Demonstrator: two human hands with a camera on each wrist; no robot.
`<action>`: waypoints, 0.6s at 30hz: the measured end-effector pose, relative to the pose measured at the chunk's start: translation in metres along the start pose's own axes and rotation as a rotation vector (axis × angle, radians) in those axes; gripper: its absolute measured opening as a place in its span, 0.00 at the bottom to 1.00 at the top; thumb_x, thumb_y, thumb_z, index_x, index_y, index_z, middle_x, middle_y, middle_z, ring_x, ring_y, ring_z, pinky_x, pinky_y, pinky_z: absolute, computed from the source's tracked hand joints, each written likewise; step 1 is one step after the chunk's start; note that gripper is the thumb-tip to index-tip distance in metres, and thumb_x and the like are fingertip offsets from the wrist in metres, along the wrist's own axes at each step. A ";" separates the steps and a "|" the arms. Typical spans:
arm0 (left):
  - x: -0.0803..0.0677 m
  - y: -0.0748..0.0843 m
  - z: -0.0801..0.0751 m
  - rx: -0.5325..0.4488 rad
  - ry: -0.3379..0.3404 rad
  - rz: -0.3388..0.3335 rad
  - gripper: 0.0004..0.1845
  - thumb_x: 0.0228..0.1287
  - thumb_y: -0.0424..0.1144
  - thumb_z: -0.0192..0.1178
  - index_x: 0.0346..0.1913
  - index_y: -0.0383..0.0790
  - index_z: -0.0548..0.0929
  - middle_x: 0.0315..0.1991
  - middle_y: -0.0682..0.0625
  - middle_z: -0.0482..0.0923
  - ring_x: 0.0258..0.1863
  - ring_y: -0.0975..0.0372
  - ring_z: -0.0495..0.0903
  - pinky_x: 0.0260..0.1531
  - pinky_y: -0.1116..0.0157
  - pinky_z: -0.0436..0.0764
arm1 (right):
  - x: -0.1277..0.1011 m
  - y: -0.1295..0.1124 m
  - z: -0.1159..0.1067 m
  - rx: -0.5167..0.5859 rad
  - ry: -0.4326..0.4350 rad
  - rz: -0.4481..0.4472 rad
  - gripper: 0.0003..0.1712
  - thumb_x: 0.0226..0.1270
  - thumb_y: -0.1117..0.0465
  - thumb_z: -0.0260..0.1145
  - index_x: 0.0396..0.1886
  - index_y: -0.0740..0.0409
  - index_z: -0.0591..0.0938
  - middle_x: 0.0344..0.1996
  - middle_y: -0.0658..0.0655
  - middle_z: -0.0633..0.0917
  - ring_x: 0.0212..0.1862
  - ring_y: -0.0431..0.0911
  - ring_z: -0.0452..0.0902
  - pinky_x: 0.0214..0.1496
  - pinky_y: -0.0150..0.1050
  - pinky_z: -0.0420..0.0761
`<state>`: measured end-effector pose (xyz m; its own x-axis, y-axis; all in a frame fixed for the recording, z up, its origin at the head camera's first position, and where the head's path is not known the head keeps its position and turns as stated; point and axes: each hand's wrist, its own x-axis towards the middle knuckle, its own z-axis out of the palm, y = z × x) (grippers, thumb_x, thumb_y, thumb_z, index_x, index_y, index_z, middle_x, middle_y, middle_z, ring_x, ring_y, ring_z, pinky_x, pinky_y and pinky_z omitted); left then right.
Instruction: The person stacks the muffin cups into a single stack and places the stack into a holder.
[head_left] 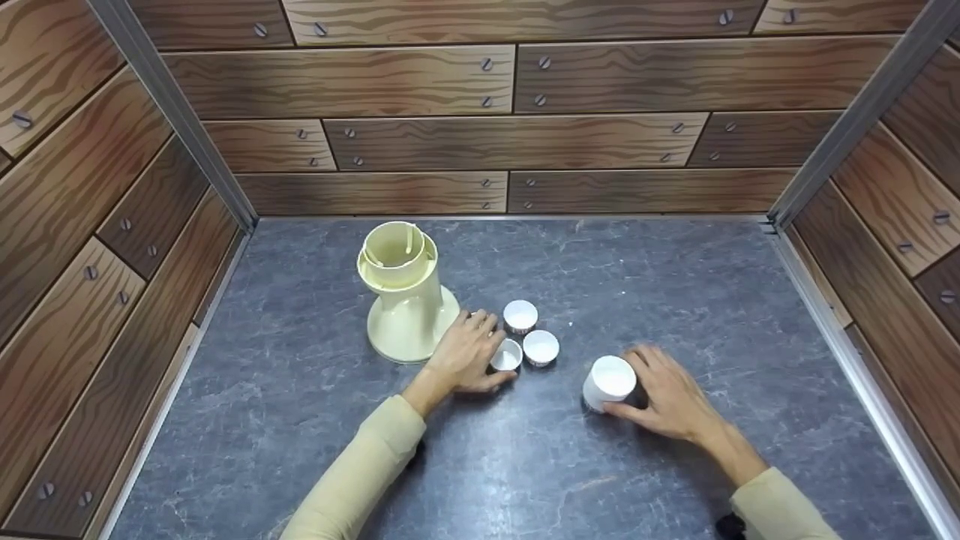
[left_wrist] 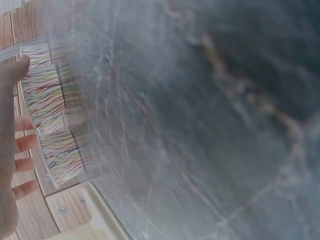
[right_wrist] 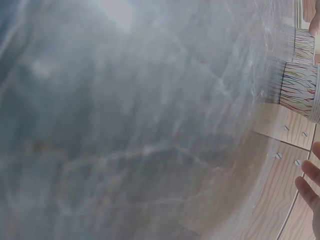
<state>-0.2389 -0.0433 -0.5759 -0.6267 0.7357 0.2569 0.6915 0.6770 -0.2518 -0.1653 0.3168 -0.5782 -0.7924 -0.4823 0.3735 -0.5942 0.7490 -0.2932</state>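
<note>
Paper cups sit on the grey marble-patterned tabletop (head_left: 315,420), inside a booth of wood-plank walls. Three small ones cluster just right of a cream plastic funnel-shaped stand (head_left: 406,296): the far cup (head_left: 520,316), the right cup (head_left: 541,347), and the near cup (head_left: 506,355), which the left hand (head_left: 469,352) pinches between thumb and curled fingers. In the left wrist view their sides (left_wrist: 50,120) show thin multicoloured lines, with the fingertips (left_wrist: 22,142) beside them. Well apart to the right, a larger white cup (head_left: 609,382) stands alone, and the right hand (head_left: 670,397) curls around it, thumb at its near side and fingers behind. Both forearms wear pale yellow sleeves (head_left: 360,472). The right wrist view shows mostly blurred tabletop, with patterned cups (right_wrist: 299,90) at its edge.
</note>
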 end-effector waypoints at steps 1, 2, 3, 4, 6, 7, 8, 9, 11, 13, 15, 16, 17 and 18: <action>0.000 0.000 0.000 0.002 0.002 0.001 0.38 0.62 0.75 0.50 0.50 0.43 0.82 0.51 0.43 0.77 0.53 0.50 0.73 0.54 0.51 0.71 | 0.000 0.000 0.000 0.002 0.001 0.000 0.41 0.53 0.32 0.76 0.56 0.57 0.80 0.49 0.55 0.78 0.51 0.51 0.75 0.51 0.55 0.76; 0.000 0.000 0.000 0.003 0.003 0.003 0.38 0.62 0.75 0.50 0.50 0.43 0.82 0.51 0.44 0.77 0.53 0.50 0.73 0.54 0.51 0.71 | 0.000 0.000 0.000 0.005 0.002 0.000 0.41 0.53 0.32 0.76 0.56 0.57 0.80 0.49 0.55 0.78 0.51 0.51 0.75 0.51 0.55 0.76; 0.000 0.000 0.000 0.001 0.003 0.003 0.38 0.62 0.75 0.50 0.50 0.43 0.82 0.51 0.43 0.77 0.53 0.50 0.73 0.54 0.51 0.71 | -0.001 0.000 0.000 0.006 0.002 0.000 0.41 0.53 0.32 0.76 0.56 0.57 0.80 0.49 0.55 0.78 0.52 0.51 0.75 0.51 0.55 0.76; 0.000 0.000 0.000 0.000 0.002 0.003 0.38 0.62 0.75 0.51 0.50 0.43 0.82 0.52 0.43 0.77 0.53 0.50 0.73 0.54 0.51 0.71 | 0.000 0.000 0.000 0.007 0.001 0.000 0.41 0.53 0.32 0.76 0.56 0.57 0.80 0.49 0.55 0.78 0.52 0.51 0.75 0.52 0.55 0.76; -0.001 0.000 0.000 0.000 0.007 0.004 0.38 0.62 0.75 0.51 0.51 0.43 0.82 0.52 0.43 0.77 0.53 0.50 0.73 0.55 0.51 0.71 | 0.000 0.000 0.000 0.006 -0.005 0.002 0.42 0.53 0.32 0.76 0.57 0.57 0.80 0.49 0.55 0.78 0.52 0.51 0.75 0.52 0.55 0.76; -0.001 0.001 0.000 0.000 0.009 0.004 0.38 0.62 0.75 0.51 0.50 0.43 0.82 0.52 0.43 0.77 0.53 0.50 0.73 0.55 0.51 0.71 | 0.000 -0.001 -0.001 0.006 -0.006 0.002 0.42 0.53 0.32 0.76 0.57 0.57 0.80 0.49 0.55 0.78 0.52 0.51 0.75 0.53 0.55 0.76; -0.001 0.001 0.000 -0.001 0.012 0.005 0.38 0.62 0.75 0.51 0.50 0.43 0.82 0.52 0.44 0.77 0.53 0.50 0.73 0.54 0.51 0.71 | 0.000 -0.001 -0.001 0.006 -0.007 0.002 0.42 0.53 0.32 0.76 0.57 0.57 0.80 0.49 0.55 0.78 0.52 0.51 0.75 0.53 0.55 0.76; -0.002 0.001 0.000 -0.004 0.016 0.006 0.38 0.62 0.75 0.51 0.50 0.43 0.82 0.51 0.44 0.77 0.52 0.50 0.73 0.54 0.51 0.71 | 0.001 -0.001 -0.001 0.004 -0.007 0.002 0.42 0.53 0.32 0.76 0.57 0.57 0.80 0.49 0.55 0.78 0.52 0.51 0.75 0.52 0.55 0.76; -0.002 0.001 0.000 -0.006 0.024 0.007 0.37 0.62 0.75 0.51 0.49 0.43 0.82 0.49 0.44 0.76 0.51 0.51 0.73 0.53 0.52 0.71 | 0.001 -0.001 -0.002 0.002 -0.006 0.002 0.42 0.53 0.32 0.76 0.57 0.57 0.80 0.49 0.55 0.78 0.51 0.51 0.75 0.52 0.55 0.76; -0.003 0.001 0.000 -0.012 0.029 0.007 0.37 0.62 0.76 0.51 0.48 0.43 0.82 0.49 0.45 0.76 0.51 0.50 0.73 0.53 0.52 0.70 | 0.001 -0.001 -0.002 -0.001 -0.005 0.001 0.42 0.53 0.31 0.76 0.57 0.57 0.80 0.49 0.55 0.78 0.51 0.51 0.75 0.52 0.55 0.76; -0.004 0.001 0.000 -0.011 0.034 0.011 0.37 0.62 0.76 0.50 0.48 0.44 0.82 0.49 0.45 0.76 0.52 0.50 0.73 0.54 0.51 0.71 | 0.000 0.000 -0.001 -0.005 -0.004 -0.002 0.42 0.53 0.31 0.75 0.56 0.57 0.80 0.49 0.55 0.78 0.51 0.52 0.75 0.51 0.55 0.76; -0.005 0.002 -0.001 -0.008 0.035 0.014 0.38 0.62 0.76 0.50 0.49 0.43 0.82 0.49 0.44 0.75 0.52 0.50 0.73 0.54 0.51 0.71 | 0.000 0.000 -0.001 -0.007 -0.002 -0.003 0.42 0.53 0.31 0.75 0.56 0.57 0.80 0.49 0.55 0.78 0.51 0.52 0.75 0.51 0.55 0.76; -0.005 0.002 -0.001 -0.005 0.035 0.017 0.38 0.62 0.76 0.50 0.50 0.43 0.82 0.49 0.44 0.76 0.52 0.50 0.73 0.54 0.51 0.71 | 0.000 0.000 -0.001 -0.008 -0.001 -0.005 0.42 0.53 0.31 0.75 0.56 0.57 0.80 0.50 0.55 0.78 0.51 0.52 0.75 0.51 0.56 0.76; -0.006 0.002 -0.001 -0.001 0.035 0.019 0.38 0.62 0.76 0.49 0.50 0.43 0.82 0.50 0.44 0.76 0.53 0.50 0.73 0.54 0.51 0.71 | 0.000 0.000 -0.001 -0.010 0.000 -0.006 0.42 0.53 0.31 0.75 0.56 0.57 0.80 0.50 0.55 0.78 0.51 0.52 0.75 0.51 0.56 0.76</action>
<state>-0.2332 -0.0461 -0.5773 -0.6005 0.7473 0.2845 0.7036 0.6628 -0.2562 -0.1651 0.3172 -0.5777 -0.7891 -0.4867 0.3749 -0.5971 0.7509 -0.2820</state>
